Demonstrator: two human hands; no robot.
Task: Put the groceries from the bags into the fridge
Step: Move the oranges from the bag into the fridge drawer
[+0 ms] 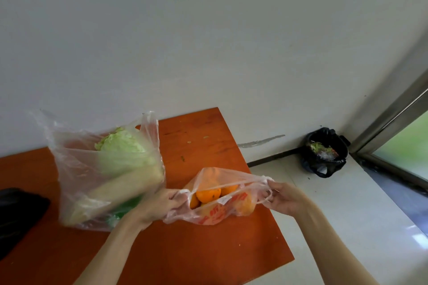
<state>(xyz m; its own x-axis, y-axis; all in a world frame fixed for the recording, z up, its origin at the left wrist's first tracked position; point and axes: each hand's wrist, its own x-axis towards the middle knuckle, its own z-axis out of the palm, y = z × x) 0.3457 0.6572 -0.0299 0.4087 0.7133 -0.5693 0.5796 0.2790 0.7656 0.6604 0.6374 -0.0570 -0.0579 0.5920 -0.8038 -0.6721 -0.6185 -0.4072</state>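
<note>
Bag of oranges (pixel 217 201) stretched open between both hands (pixel 162 203) (pixel 283 198).

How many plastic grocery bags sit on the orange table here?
2: the clear bag with cabbage at the left, and the red-printed bag of oranges held open between both hands; the dark object at the far-left edge is unclear.

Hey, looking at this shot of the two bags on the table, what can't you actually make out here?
All in the head view:
- Fridge: not in frame.
- Number of oranges: the printed bag covers most of them.
- Green item under the cabbage: blurred, hidden by the clear bag and left hand.
- Black object: cut off by the left edge.
- Bin contents: too small.
- Right hand grips a handle; bag print is unreadable.
</note>
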